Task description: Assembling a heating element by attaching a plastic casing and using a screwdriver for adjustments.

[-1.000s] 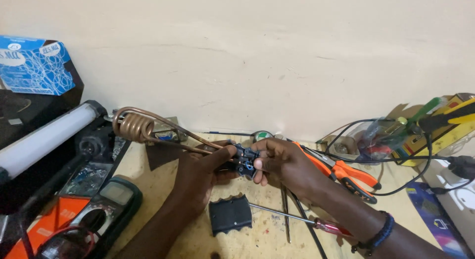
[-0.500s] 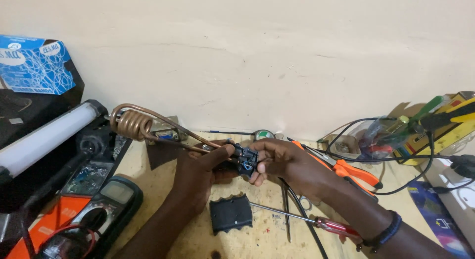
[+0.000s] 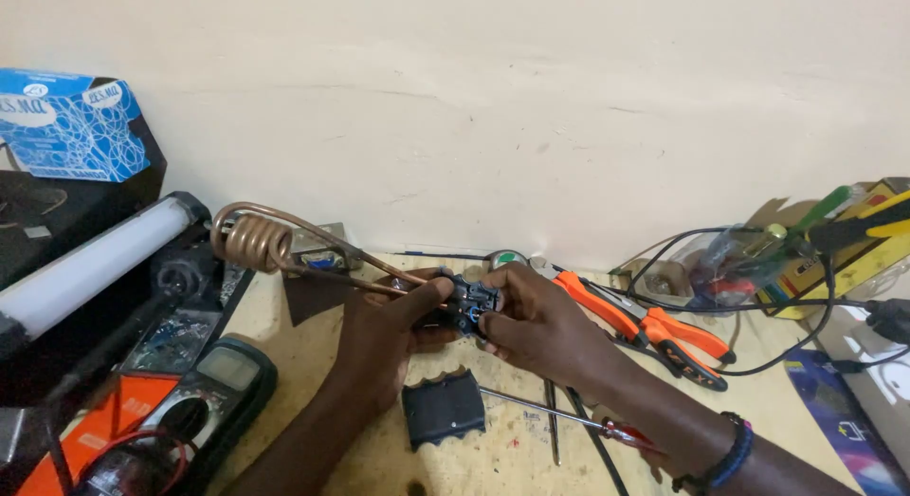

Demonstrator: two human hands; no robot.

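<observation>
At the far left, a blue box (image 3: 68, 126) with a white scribble pattern and white round labels sits on a black case (image 3: 57, 211) against the cream wall. Below it a white tube lamp (image 3: 90, 264) lies slanted, with a dark meter (image 3: 204, 401) with a grey screen and an orange panel (image 3: 114, 425) near the bottom corner.

A copper coil (image 3: 251, 240) stands above the bench (image 3: 313, 363), its two long copper legs running right toward the hands. The left hand (image 3: 384, 330) is closed around the near end of those legs, thumb stretched out to touch a small dark circuit part (image 3: 471, 302) with blue bits. That part is held up over the middle of the bench, between both hands. The right hand (image 3: 540, 325) pinches it from the other side with thumb and fingers curled shut on it.

Just below the hands a black ridged block (image 3: 443, 408) lies flat, with a red-handled screwdriver (image 3: 569, 422) beside it. To the right rest orange-handled pliers (image 3: 654, 330), then a tangle of black cables (image 3: 758, 287), a clear bag (image 3: 720, 268), and a yellow box (image 3: 858, 245) holding green and black tool handles. A purple-blue packet (image 3: 848, 430) lies at the right edge.
</observation>
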